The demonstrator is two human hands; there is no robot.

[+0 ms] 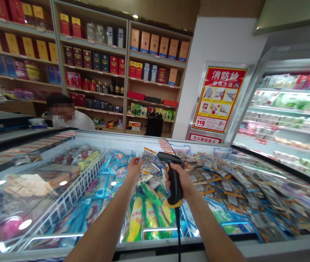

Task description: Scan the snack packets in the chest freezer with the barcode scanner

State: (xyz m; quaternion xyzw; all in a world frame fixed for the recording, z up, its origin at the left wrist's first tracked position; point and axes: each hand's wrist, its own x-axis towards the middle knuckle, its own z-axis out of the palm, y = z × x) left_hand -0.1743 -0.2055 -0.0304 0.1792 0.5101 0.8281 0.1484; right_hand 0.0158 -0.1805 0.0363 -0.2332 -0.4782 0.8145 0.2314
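Note:
My right hand [182, 178] is wrapped round the grip of a black and yellow barcode scanner [174, 182], its head tilted toward the left and its cord hanging down. My left hand [134, 167] pinches the edge of a small clear packet [148, 157] with an orange top strip, just left of the scanner's head. More small packets [152, 169] lie beneath it. To the right, many similar packets [233, 185] with orange or blue strips are spread over the chest freezer. Below my hands are yellow and green corn-shaped packs [137, 218] inside the freezer.
The chest freezer [155, 137] spans the front, with a white wire basket divider [70, 193] and blue packs [111, 178] at left. Behind it sits a person [73, 116] before shelves of boxes [89, 60]. A lit display fridge [288, 120] stands at right.

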